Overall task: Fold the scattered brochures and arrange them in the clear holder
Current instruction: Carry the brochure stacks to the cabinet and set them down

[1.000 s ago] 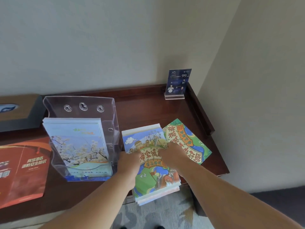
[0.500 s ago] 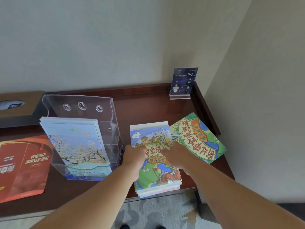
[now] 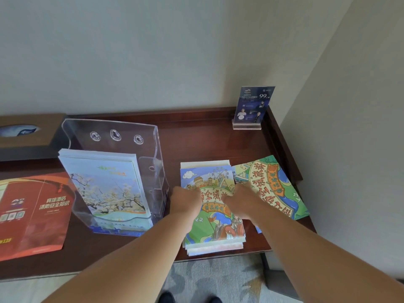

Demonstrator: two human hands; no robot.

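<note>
Pressing hands, left hand [image 3: 187, 199] and right hand [image 3: 241, 201], on glossy rectangular brochure stack [image 3: 215, 230].

My dark wooden desk [image 3: 207, 136] sits in a corner of plain pale walls [image 3: 153, 51], above patterned grey carpet [image 3: 218, 278].
</note>
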